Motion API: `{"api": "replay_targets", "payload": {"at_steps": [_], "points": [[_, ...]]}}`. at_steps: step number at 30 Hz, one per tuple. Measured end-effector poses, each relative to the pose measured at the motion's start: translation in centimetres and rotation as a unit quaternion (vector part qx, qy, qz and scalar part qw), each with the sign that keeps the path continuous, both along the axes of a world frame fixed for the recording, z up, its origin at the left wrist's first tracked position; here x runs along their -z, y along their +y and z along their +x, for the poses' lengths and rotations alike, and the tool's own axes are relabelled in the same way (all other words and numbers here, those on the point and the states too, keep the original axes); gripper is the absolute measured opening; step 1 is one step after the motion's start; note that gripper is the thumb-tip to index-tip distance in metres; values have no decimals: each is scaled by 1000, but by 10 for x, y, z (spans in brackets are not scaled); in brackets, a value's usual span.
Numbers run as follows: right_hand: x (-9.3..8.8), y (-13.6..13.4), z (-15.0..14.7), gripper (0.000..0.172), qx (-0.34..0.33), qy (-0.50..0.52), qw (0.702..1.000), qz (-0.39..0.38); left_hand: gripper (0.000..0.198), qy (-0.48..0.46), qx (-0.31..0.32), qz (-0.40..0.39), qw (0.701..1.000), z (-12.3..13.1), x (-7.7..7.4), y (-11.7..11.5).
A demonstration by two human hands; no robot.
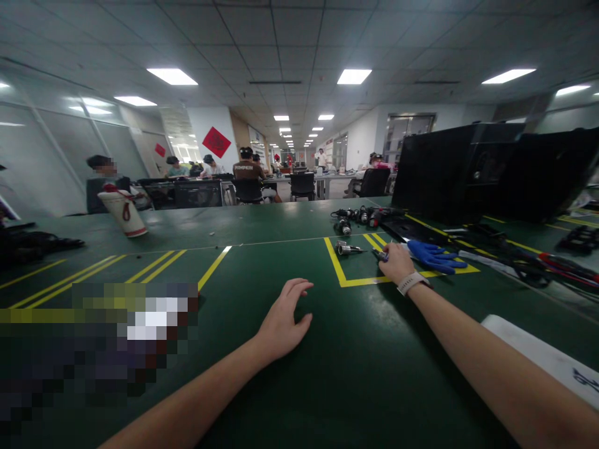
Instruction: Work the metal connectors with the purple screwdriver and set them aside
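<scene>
My left hand (285,318) rests over the green tabletop (281,399), palm turned sideways, fingers lightly curved and thumb apart, with nothing in it. On the right, my right hand (397,263), with a watch on its wrist, has its fingers closed on a small metal-tipped part (380,254), mostly hidden by the hand. Just left of it lies a silver metal connector (349,248) with a thin pointed end, inside a yellow tape outline (344,282). A blue glove (435,257) lies to the right of that hand.
Several metal connectors (362,216) are bunched behind the outline. Black computer cases (435,174) stand at the back right, near cables (528,268). A white board-like object (538,349) lies beside my right forearm. A cup (124,212) stands at the far left; people sit beyond.
</scene>
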State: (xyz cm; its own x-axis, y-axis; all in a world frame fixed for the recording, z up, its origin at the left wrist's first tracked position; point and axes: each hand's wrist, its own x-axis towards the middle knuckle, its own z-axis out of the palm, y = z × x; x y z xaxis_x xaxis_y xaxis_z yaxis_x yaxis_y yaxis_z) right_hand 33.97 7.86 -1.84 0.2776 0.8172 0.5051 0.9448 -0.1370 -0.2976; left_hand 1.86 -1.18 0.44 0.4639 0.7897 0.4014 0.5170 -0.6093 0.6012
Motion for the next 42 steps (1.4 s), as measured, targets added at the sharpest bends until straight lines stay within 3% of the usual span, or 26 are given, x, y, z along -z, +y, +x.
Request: {"api": "replay_targets", "payload": {"at_steps": [6, 13, 19, 26, 33, 42], "points": [[-12, -6, -11, 25, 2, -14, 999, 34, 51, 4, 1, -16, 1000, 0, 0, 1], [-22, 20, -58, 24, -127, -81, 989, -7, 50, -12, 4, -29, 999, -2, 1, 1], [-16, 39, -83, 26, -173, -128, 976, -39, 51, -8, 4, -44, 999, -1, -1, -1], [-11, 32, -82, 27, -203, -151, 967, -39, 50, -6, 5, -45, 999, 1, -3, -3], [-12, -16, -87, 14, -316, -128, 940, 5, 49, -5, 4, -45, 999, 2, -3, -2], [-32, -113, -155, 17, -443, 37, 891, 91, 56, -52, 53, 45, 996, 1, 3, 3]]}}
